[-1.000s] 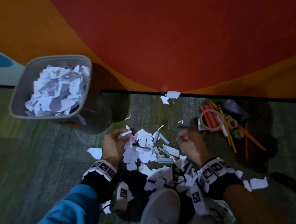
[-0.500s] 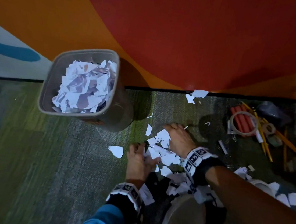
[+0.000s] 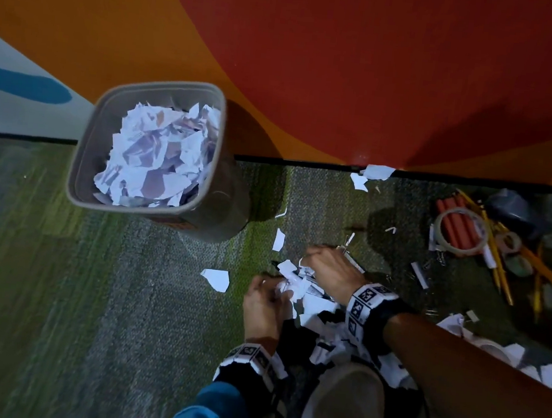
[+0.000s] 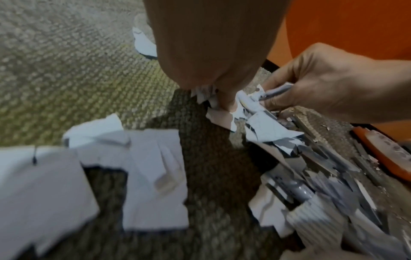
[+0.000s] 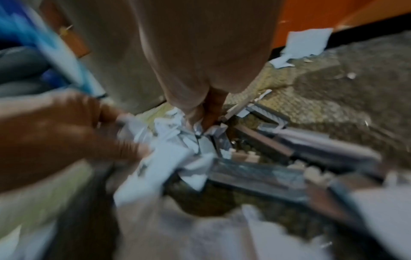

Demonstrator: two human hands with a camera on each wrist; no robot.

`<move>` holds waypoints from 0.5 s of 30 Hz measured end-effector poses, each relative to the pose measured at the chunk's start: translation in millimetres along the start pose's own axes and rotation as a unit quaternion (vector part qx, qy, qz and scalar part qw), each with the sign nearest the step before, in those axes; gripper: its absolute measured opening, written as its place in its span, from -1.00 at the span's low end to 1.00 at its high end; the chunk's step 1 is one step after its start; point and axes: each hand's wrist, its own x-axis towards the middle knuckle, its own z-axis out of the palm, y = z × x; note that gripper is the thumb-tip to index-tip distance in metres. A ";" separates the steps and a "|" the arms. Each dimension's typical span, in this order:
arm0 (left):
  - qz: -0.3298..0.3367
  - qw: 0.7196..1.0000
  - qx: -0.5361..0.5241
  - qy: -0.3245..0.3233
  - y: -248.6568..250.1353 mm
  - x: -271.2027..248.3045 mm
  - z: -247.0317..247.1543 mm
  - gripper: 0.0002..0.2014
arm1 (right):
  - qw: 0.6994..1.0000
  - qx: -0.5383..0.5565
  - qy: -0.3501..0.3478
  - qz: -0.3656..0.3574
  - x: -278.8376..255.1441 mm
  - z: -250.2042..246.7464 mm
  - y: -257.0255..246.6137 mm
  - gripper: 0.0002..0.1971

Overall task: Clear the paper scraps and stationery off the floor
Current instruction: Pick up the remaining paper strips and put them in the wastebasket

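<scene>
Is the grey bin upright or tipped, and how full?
Upright and nearly full: the grey bin stands on the carpet with torn paper heaped near its rim.

The left hand (image 3: 262, 306) and right hand (image 3: 331, 270) meet over a heap of paper scraps (image 3: 297, 284) on the carpeted floor (image 3: 89, 291), gathering pieces between them. Far left stands a grey bin (image 3: 210, 174) full of torn paper. Far right lie pencils (image 3: 500, 263), red sticks (image 3: 460, 224) and tape rolls (image 3: 461, 231).
</scene>
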 end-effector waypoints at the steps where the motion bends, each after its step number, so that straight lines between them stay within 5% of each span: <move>1: -0.017 1.000 -0.013 -0.012 5.2 1.4 -4.1 -0.81 | 0.999 0.041 0.011 0.028 -0.1 1.6 0.5 -0.48; 6: -0.107 0.990 -0.049 -0.071 24.1 2.0 -33.0 -0.83 | 0.935 0.243 0.109 0.236 -7.2 -13.1 6.3 -0.77; 10: -0.166 0.966 -0.194 -0.036 61.4 -3.4 -71.3 -0.79 | 0.897 0.349 0.168 0.213 -25.1 -58.4 0.1 -0.74; 15: -0.060 0.952 -0.297 -0.038 131.3 -19.2 -148.2 -0.93 | 0.893 0.373 0.169 0.184 -33.5 -133.4 -46.5 -0.75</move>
